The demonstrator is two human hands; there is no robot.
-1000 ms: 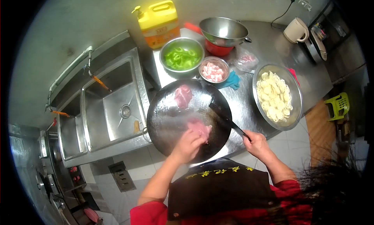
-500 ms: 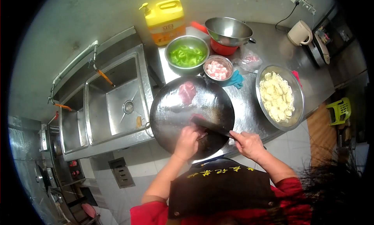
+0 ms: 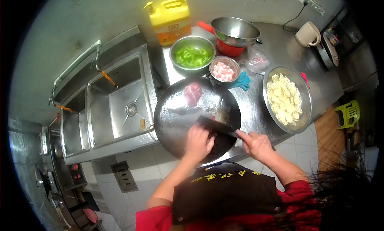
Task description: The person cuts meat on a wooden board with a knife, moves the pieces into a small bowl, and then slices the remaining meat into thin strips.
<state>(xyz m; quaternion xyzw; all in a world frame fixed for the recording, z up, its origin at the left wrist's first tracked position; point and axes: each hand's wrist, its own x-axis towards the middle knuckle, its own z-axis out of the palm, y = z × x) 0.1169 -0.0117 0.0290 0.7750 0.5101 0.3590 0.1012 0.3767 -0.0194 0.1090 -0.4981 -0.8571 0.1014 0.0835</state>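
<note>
My right hand (image 3: 258,145) is closed around the handle of a dark cleaver (image 3: 220,127), whose wide blade lies low over a round dark chopping board (image 3: 172,115). The fingers of my left hand (image 3: 198,143) are curled down close to the blade, pressing a piece of meat that they mostly cover. A small reddish bit (image 3: 212,117) shows just beyond the blade. Farther up the board lies a larger pink piece of meat (image 3: 193,94), apart from both hands.
Behind the board stand bowls of green peppers (image 3: 193,57) and cut meat (image 3: 223,71), beside a blue cloth-like item (image 3: 242,82). A bowl of pale slices (image 3: 285,99) is at right. The steel sink (image 3: 116,107) adjoins the left; a yellow jug (image 3: 170,21) stands behind.
My left hand has shifted slightly right and turned, covering more of the meat. The cleaver has come slightly nearer the left fingers, and less meat shows around its tip.
</note>
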